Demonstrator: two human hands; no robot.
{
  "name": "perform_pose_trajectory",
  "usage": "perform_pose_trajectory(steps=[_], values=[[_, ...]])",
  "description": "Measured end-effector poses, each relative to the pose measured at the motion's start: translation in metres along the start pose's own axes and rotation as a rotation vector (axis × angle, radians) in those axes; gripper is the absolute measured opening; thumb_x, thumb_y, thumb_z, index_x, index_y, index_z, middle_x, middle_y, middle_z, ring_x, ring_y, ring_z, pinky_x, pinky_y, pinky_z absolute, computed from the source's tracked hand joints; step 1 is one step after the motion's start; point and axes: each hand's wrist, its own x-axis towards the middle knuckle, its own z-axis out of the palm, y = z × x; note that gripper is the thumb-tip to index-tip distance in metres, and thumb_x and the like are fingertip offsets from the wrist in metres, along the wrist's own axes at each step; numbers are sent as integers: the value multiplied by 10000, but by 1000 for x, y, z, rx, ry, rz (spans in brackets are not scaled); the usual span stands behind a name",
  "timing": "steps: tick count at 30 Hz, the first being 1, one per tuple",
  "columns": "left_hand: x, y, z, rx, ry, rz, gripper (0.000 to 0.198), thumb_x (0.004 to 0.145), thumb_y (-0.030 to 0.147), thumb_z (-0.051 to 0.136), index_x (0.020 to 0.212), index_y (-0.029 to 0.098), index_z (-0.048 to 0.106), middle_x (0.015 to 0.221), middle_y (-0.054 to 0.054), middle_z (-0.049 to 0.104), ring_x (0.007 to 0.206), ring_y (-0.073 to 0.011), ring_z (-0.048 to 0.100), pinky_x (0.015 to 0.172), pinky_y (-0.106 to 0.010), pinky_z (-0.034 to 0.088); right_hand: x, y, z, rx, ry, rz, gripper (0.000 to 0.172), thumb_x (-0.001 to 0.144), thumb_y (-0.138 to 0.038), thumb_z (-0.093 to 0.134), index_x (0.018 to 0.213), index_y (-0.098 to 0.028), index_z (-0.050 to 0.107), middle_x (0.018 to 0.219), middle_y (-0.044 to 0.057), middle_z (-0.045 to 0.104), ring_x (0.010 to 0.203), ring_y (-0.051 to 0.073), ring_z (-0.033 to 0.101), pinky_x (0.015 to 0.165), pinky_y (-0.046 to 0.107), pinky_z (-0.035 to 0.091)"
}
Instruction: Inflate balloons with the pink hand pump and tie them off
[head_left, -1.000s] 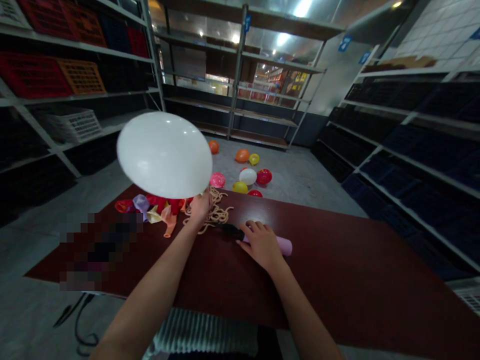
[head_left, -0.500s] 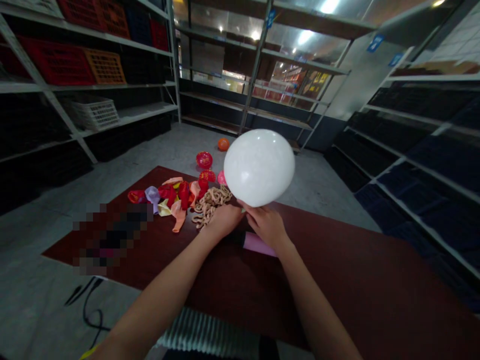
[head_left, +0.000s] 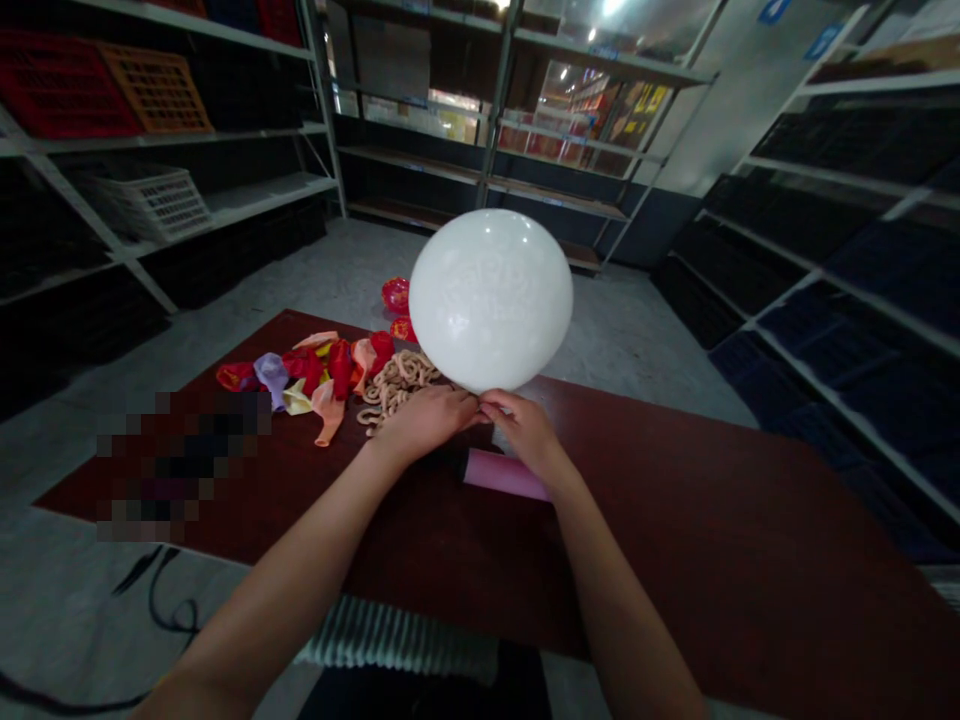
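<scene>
A large inflated white balloon [head_left: 491, 300] stands above the dark red table [head_left: 675, 500], its lower end at my fingers. My left hand [head_left: 435, 415] is closed at the balloon's neck, fingers pressed together. Touching it from the right, my right hand [head_left: 525, 425] pinches at the same spot; the neck itself is mostly hidden. Below my right hand lies a pink cylinder [head_left: 506, 474]. Beside my left hand is a heap of tan curled balloons [head_left: 394, 385]. Limp balloons in red, purple, yellow and peach [head_left: 328, 405] lie farther left.
Red inflated balloons [head_left: 395, 294] are beyond the table's far edge. A blurred-out dark object [head_left: 199, 455] lies on the table's left part. Shelves with crates [head_left: 157, 90] stand left, more racks ahead and right. Black cables [head_left: 169, 600] run on the floor at lower left.
The view has tilted down and shifted. The balloon appears larger, with faint print now facing me. My two hands have come together fingertip to fingertip beneath it.
</scene>
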Motion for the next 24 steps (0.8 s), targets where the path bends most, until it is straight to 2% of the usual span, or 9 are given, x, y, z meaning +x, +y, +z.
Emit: perform_pose_trajectory(steps=[4, 8, 13, 16, 19, 22, 24], values=[[-3, 0, -3, -132, 47, 31, 183, 993, 317, 614, 900, 186, 701, 835, -101, 689, 802, -260, 663, 768, -337, 476, -1, -2, 3, 117, 76, 4, 221, 972, -291, 520, 947, -247, 736, 873, -9, 759, 836, 169, 708, 755, 266, 524], [-3, -2, -10, -224, 65, -2, 247, 1031, 323, 510, 939, 186, 693, 857, -105, 686, 828, -255, 650, 764, -331, 456, -3, -2, 11, 184, 129, 16, 221, 979, -305, 528, 1043, -245, 731, 916, 5, 773, 796, 162, 716, 734, 260, 526], [-4, -4, -20, -266, 104, -82, 229, 975, 335, 581, 824, 205, 694, 751, -69, 667, 726, -217, 613, 694, -294, 412, -6, -6, 18, 66, 213, 56, 213, 998, -361, 566, 1093, -286, 742, 872, -1, 785, 816, 184, 746, 767, 276, 522], [-5, -4, -24, -375, 179, -188, 244, 886, 335, 703, 674, 216, 680, 648, -35, 625, 646, -191, 564, 668, -274, 395, -8, -13, 19, -1, 227, 45, 245, 1019, -407, 543, 1065, -288, 753, 870, 5, 786, 801, 180, 741, 735, 268, 517], [-4, -2, -29, -662, 263, -361, 297, 759, 248, 844, 545, 204, 642, 531, 5, 550, 550, -150, 497, 632, -239, 385, -8, -18, 20, 21, 251, 6, 257, 1025, -422, 531, 1044, -292, 752, 912, 1, 791, 806, 169, 735, 743, 272, 526], [-4, -2, -38, -962, 383, -571, 397, 799, 168, 819, 470, 178, 597, 490, 0, 541, 507, -127, 495, 609, -218, 391, -7, -12, 19, 144, 309, 28, 241, 1008, -428, 545, 1018, -282, 737, 932, 0, 789, 835, 173, 745, 779, 298, 560], [-5, -9, -44, -1006, 427, -635, 431, 867, 182, 763, 468, 169, 600, 520, -22, 576, 513, -129, 507, 589, -217, 384, -4, -3, 17, 263, 378, 92, 241, 992, -438, 553, 1009, -265, 720, 955, 13, 790, 820, 176, 751, 742, 308, 583]])
